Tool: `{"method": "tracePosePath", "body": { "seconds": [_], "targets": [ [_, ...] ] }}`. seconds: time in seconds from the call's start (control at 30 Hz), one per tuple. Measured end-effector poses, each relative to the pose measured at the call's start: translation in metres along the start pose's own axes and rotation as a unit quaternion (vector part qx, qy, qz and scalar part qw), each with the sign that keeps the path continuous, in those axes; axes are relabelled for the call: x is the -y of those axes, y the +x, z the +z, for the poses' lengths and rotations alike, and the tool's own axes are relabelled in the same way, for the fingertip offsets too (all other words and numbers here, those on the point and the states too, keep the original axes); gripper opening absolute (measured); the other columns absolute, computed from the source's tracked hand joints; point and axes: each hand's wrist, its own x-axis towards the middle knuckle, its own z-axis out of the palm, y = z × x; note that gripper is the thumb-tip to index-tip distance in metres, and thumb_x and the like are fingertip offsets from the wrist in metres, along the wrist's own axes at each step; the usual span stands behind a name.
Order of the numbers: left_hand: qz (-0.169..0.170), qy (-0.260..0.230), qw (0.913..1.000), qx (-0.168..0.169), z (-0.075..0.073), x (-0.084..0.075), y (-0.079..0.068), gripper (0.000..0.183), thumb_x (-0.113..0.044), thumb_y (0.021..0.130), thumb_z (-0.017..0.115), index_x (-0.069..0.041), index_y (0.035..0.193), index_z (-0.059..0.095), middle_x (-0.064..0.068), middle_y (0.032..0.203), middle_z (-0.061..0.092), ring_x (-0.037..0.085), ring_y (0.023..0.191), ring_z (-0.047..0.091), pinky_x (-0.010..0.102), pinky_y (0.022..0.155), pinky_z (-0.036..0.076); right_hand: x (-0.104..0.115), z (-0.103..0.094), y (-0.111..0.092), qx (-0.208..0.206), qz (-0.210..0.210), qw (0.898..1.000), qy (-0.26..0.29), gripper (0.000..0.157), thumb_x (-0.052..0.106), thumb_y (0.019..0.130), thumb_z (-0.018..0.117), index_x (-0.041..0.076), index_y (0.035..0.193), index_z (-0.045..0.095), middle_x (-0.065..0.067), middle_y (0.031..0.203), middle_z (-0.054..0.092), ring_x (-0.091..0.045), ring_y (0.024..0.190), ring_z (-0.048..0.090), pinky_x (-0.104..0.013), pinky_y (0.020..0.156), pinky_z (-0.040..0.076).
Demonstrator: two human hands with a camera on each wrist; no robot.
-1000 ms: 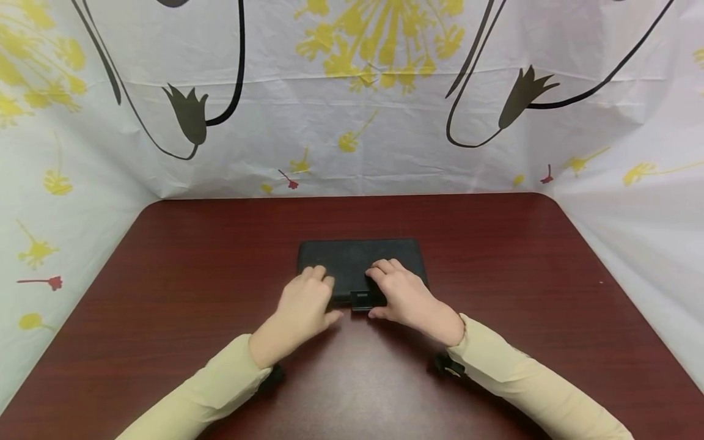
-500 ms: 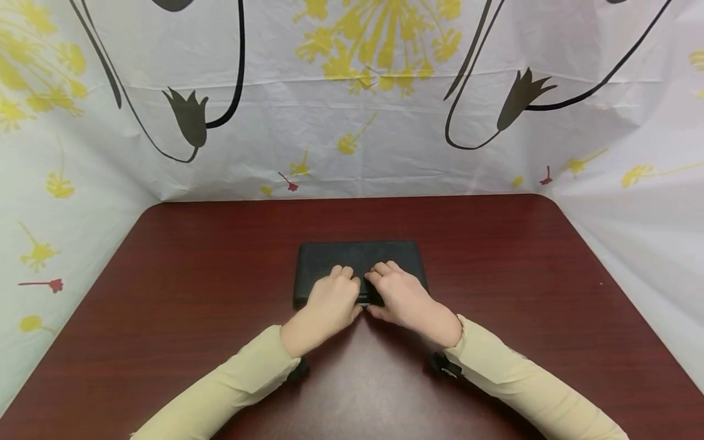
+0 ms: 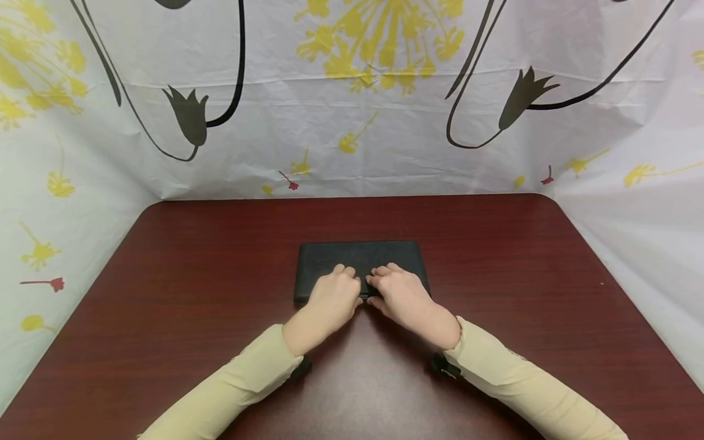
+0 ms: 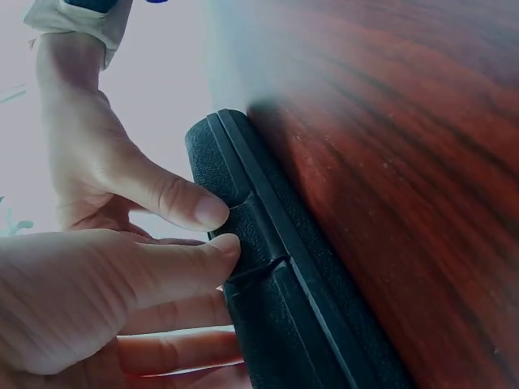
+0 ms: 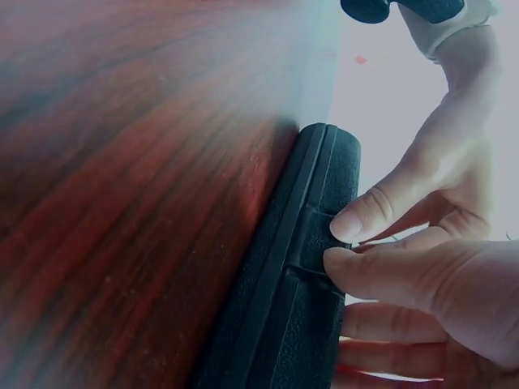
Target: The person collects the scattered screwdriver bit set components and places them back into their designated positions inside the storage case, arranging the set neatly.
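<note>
A flat black plastic case [image 3: 330, 253] lies closed on the table, with a latch [image 4: 253, 235] at the middle of its front edge. My left hand [image 3: 333, 294] grips that edge, fingers over the lid and thumb on the latch. Close beside it, my right hand [image 3: 406, 297] holds the edge the same way. In the right wrist view both thumbs press on the latch [image 5: 312, 241], almost touching each other. The latch sits flat against the case front. From the head view, the hands hide most of it.
The dark red wooden table [image 3: 165, 318] has rounded far corners. A white patterned sheet [image 3: 396, 134] hangs behind it and along both sides. A small dark device [image 3: 445, 365] sits under the right cuff.
My left hand has slid right along the front edge to meet the right hand at the latch. The latch stuck out before and now lies against the case. The right hand has barely moved.
</note>
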Motion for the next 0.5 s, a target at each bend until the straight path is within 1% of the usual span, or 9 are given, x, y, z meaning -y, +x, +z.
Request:
{"method": "tracePosePath", "body": {
  "seconds": [0.07, 0.13, 0.23, 0.3, 0.4, 0.5],
  "targets": [
    [0.005, 0.01, 0.9999, -0.005, 0.0006, -0.0007, -0.0002, 0.022, -0.028, 0.08, 0.075, -0.008, 0.087, 0.071, 0.005, 0.084, 0.059, 0.018, 0.077, 0.054, 0.027, 0.054, 0.051, -0.0005, -0.0001, 0.0, -0.001, -0.009, 1.0, -0.008, 0.029, 0.018, 0.069, 0.083, 0.004, 0.092, 0.073, -0.007, 0.092, 0.068, -0.023, 0.076, 0.057, -0.032, 0.065, 0.051],
    [0.01, 0.021, 0.9996, -0.016, 0.0016, -0.0011, 0.0002, 0.02, -0.027, 0.08, 0.076, -0.008, 0.084, 0.071, 0.004, 0.082, 0.059, 0.018, 0.076, 0.054, 0.027, 0.053, 0.051, -0.0011, -0.0002, 0.0009, -0.004, -0.022, 0.999, -0.025, 0.026, 0.019, 0.068, 0.083, 0.006, 0.088, 0.073, -0.005, 0.086, 0.067, -0.022, 0.068, 0.054, -0.03, 0.061, 0.05],
    [0.024, 0.037, 0.9981, -0.042, 0.0034, -0.002, 0.0014, 0.015, -0.023, 0.079, 0.076, -0.008, 0.079, 0.071, 0.004, 0.078, 0.059, 0.018, 0.073, 0.055, 0.027, 0.051, 0.05, -0.0019, -0.0005, 0.002, -0.012, -0.039, 0.997, -0.062, 0.022, 0.02, 0.066, 0.084, 0.009, 0.079, 0.07, -0.001, 0.072, 0.06, -0.02, 0.058, 0.049, -0.029, 0.053, 0.048],
    [0.031, 0.048, 0.9968, -0.056, 0.0043, -0.0023, 0.0022, 0.011, -0.019, 0.079, 0.074, -0.009, 0.076, 0.071, 0.004, 0.074, 0.059, 0.018, 0.07, 0.054, 0.026, 0.049, 0.049, -0.0024, -0.0003, 0.003, -0.017, -0.045, 0.996, -0.079, 0.022, 0.02, 0.065, 0.084, 0.01, 0.073, 0.066, 0.0, 0.067, 0.055, -0.02, 0.054, 0.047, -0.029, 0.049, 0.046],
    [0.045, 0.065, 0.9947, -0.065, 0.0048, -0.0021, 0.0029, 0.01, -0.015, 0.08, 0.072, -0.01, 0.071, 0.07, 0.004, 0.067, 0.057, 0.017, 0.064, 0.054, 0.024, 0.046, 0.047, -0.0025, 0.0011, 0.0039, -0.027, -0.044, 0.995, -0.083, 0.023, 0.018, 0.063, 0.084, 0.011, 0.068, 0.063, 0.0, 0.062, 0.051, -0.02, 0.051, 0.049, -0.031, 0.044, 0.044],
    [0.052, 0.072, 0.9942, -0.061, 0.0039, -0.0007, 0.0032, 0.013, -0.016, 0.08, 0.072, -0.012, 0.068, 0.07, 0.003, 0.063, 0.057, 0.016, 0.061, 0.053, 0.024, 0.046, 0.047, -0.0015, 0.0031, 0.004, -0.042, -0.039, 0.995, -0.076, 0.023, 0.016, 0.066, 0.083, 0.011, 0.064, 0.06, -0.001, 0.059, 0.049, -0.02, 0.048, 0.05, -0.032, 0.041, 0.042]
  ]
}}
